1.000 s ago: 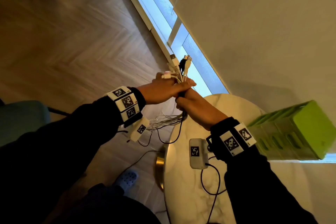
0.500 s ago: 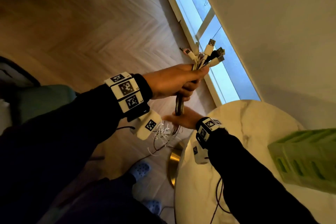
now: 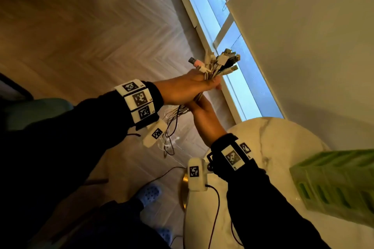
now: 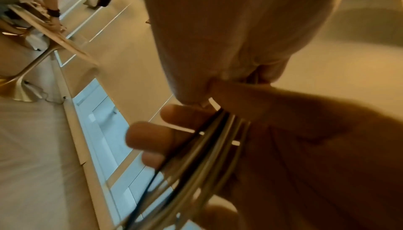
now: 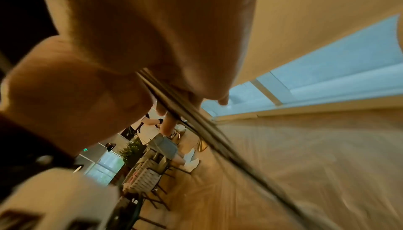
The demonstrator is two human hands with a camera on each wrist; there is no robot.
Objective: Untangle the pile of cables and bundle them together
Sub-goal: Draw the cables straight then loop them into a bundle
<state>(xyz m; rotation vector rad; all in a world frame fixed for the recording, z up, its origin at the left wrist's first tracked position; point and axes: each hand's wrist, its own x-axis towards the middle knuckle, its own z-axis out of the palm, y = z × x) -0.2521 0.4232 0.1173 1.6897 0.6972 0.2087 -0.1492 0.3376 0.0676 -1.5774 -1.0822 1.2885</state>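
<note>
A bundle of white and black cables (image 3: 204, 79) stands upright over the floor, its plugs (image 3: 219, 62) fanned out at the top. My left hand (image 3: 210, 85) grips the bundle just below the plugs. Directly under it, my right hand (image 3: 194, 105) is curled round the same bundle, touching the left. The loose tails (image 3: 172, 127) hang down in a tangle beneath my left wrist. In the left wrist view the cables (image 4: 209, 144) run between curled fingers (image 4: 150, 137). In the right wrist view the cables (image 5: 196, 123) come out of my fist as a taut straight line.
A round marble table (image 3: 279, 147) stands at the lower right with a green slotted box (image 3: 334, 180) on it. A low window strip (image 3: 238, 79) runs along the wall. Wooden floor (image 3: 91, 36) lies to the left, a teal chair (image 3: 30, 111) at the far left.
My right hand, which lay lower down the bundle half a second ago, has come back up and closed round the cables right under my left hand. The left hand keeps its grip.
</note>
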